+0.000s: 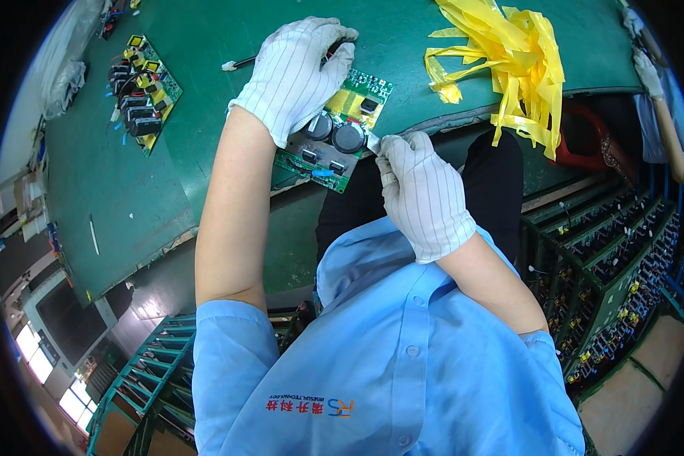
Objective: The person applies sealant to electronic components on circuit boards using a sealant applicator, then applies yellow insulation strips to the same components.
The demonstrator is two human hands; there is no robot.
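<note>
My left hand (296,76) presses the board (334,129) at the tabletop (205,45) edge, frame center; right hand (422,194) pinches a tab (373,142). Hard pull could drag it off.

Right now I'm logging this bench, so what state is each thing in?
Left hand: gloved, pressing down on the circuit board.
Right hand: gloved, pinching a small pale strip at the board's edge.
Circuit board: flat at the table edge, held.
Second board: lying flat, untouched.
Yellow tape strips: loose, piled.
</note>
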